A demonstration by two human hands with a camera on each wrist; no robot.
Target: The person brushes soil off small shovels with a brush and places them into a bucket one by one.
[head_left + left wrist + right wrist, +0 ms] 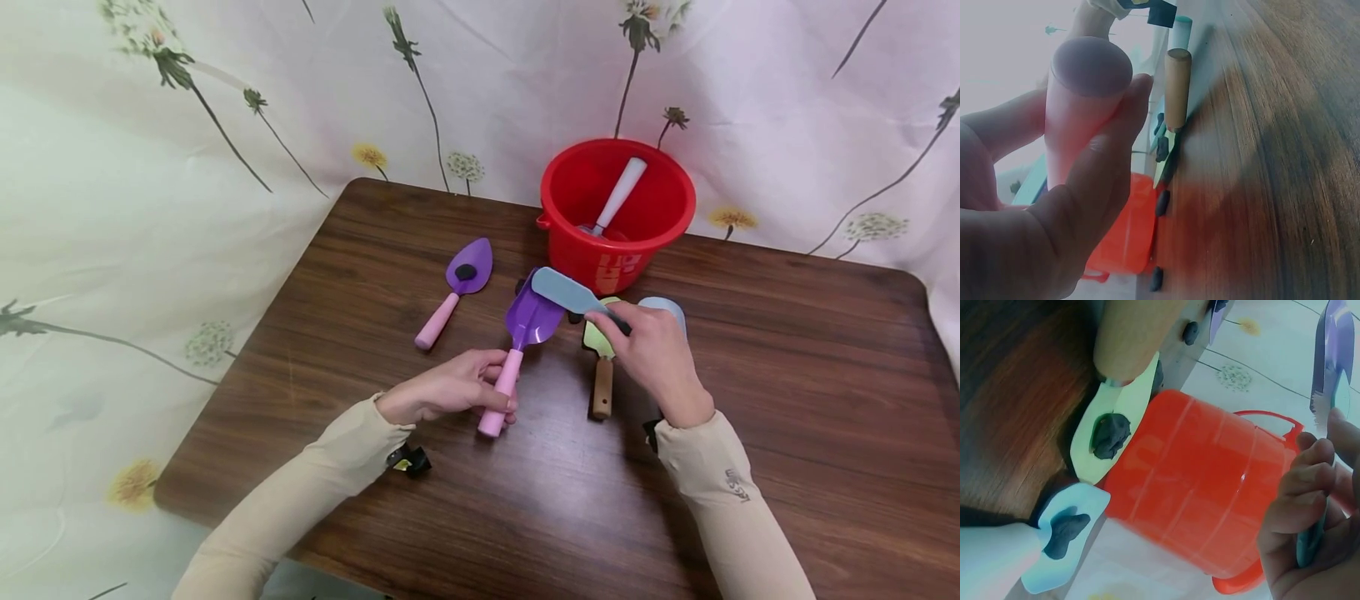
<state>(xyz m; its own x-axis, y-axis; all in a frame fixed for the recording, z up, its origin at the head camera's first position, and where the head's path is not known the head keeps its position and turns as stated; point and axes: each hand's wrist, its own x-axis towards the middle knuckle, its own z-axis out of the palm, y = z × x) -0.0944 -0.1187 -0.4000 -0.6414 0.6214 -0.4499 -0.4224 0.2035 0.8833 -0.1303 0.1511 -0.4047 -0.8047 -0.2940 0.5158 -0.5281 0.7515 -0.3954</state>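
My left hand [459, 385] grips the pink handle of a purple hand shovel [536, 321], raised over the table with its blade pointing away. My right hand [656, 354] holds a blue brush [566, 292] by its dark handle. The brush head overlaps the upper part of the shovel blade; pale bristles face the blade in the right wrist view, where contact is hard to tell. Below my right hand lie a green trowel [1088, 440] with a wooden handle and a light blue shovel [1054, 569]. Each carries a dark lump.
A red bucket [600, 260] stands at the back with a white-handled tool [622, 193] inside. Left of it lies a purple trowel [480, 254] bearing a black lump [466, 272]. Small dark lumps [1163, 203] lie by the bucket. Printed cloth [262, 108] hangs behind the table.
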